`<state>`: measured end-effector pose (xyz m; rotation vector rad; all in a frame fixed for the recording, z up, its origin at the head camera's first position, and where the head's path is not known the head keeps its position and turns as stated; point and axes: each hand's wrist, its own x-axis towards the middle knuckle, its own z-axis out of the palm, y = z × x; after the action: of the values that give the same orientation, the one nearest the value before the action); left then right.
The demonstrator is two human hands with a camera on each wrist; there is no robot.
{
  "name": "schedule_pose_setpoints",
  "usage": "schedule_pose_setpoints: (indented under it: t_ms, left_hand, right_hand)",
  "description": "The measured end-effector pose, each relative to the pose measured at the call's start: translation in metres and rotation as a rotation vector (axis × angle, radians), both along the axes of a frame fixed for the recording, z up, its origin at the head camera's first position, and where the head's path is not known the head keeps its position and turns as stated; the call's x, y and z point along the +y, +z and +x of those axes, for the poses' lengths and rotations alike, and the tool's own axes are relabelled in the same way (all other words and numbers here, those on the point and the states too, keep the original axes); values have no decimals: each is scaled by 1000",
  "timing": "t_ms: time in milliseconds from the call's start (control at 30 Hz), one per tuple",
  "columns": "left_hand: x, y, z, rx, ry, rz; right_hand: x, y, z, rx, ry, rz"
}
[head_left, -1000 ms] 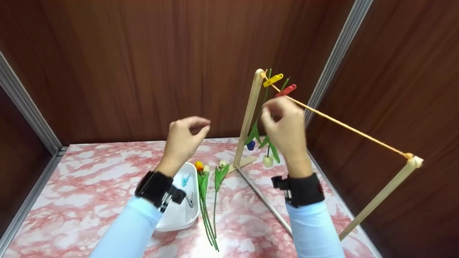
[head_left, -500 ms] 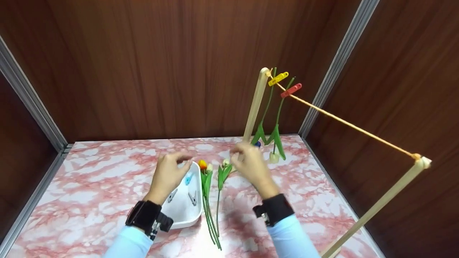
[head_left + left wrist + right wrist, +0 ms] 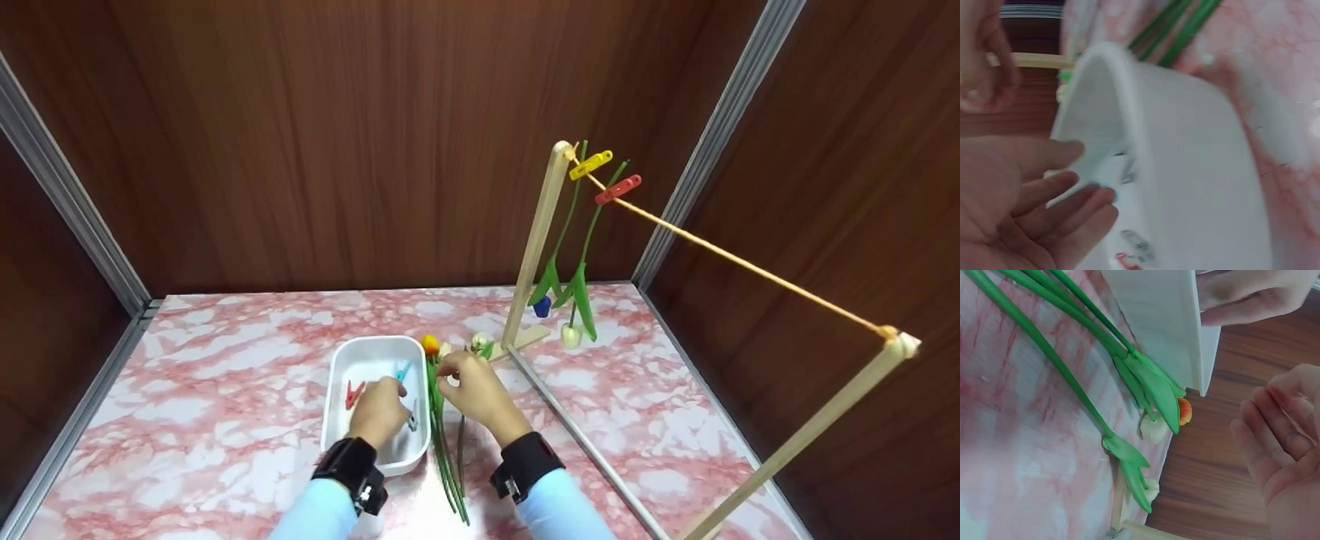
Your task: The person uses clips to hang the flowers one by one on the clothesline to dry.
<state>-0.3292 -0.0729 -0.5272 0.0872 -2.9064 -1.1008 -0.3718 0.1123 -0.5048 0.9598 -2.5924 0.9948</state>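
Observation:
My left hand point(image 3: 379, 412) reaches down into a white plastic tray point(image 3: 335, 367), its fingers loosely bent with nothing between them in the left wrist view. Around it in the tray lie a red clothespin point(image 3: 354, 394), a blue clothespin point(image 3: 403, 370) and a grey clothespin point(image 3: 1129, 170). Just right of the tray, my right hand point(image 3: 476, 390) hovers over tulips lying on the table, fingers loosely curled and holding nothing. Those include an orange tulip point(image 3: 1185, 411) and a white tulip point(image 3: 1153, 428) side by side, and another white tulip point(image 3: 1151, 489) apart from them.
A wooden stand point(image 3: 538, 240) carries a cord point(image 3: 750, 266) across the right side. On it, a yellow clothespin point(image 3: 591, 165) and a red clothespin point(image 3: 619, 190) hold a blue tulip point(image 3: 541, 306) and a white tulip point(image 3: 571, 336) upside down. Brown panels point(image 3: 375, 150) enclose the table.
My right hand has come down and left from near the hanging tulips to above those on the table. My left hand has lowered into the tray.

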Motion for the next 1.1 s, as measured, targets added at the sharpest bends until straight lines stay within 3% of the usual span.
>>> schedule_pose_setpoints:
  t_ms: [133, 267, 433, 767, 1100]
  left_hand:
    - [7, -14, 0, -39, -4, -35]
    - [10, -26, 4, 4, 3, -111]
    - [13, -34, 6, 49, 20, -129]
    - [16, -39, 9, 85, 26, -128]
    - [16, -31, -1, 138, 68, -144]
  right_hand:
    - [3, -2, 2, 12, 4, -27]
    - [10, -4, 7, -6, -1, -36]
    - [16, -9, 11, -45, 3, -42]
    - [17, -21, 18, -46, 18, -49]
    - [18, -11, 11, -51, 21, -85]
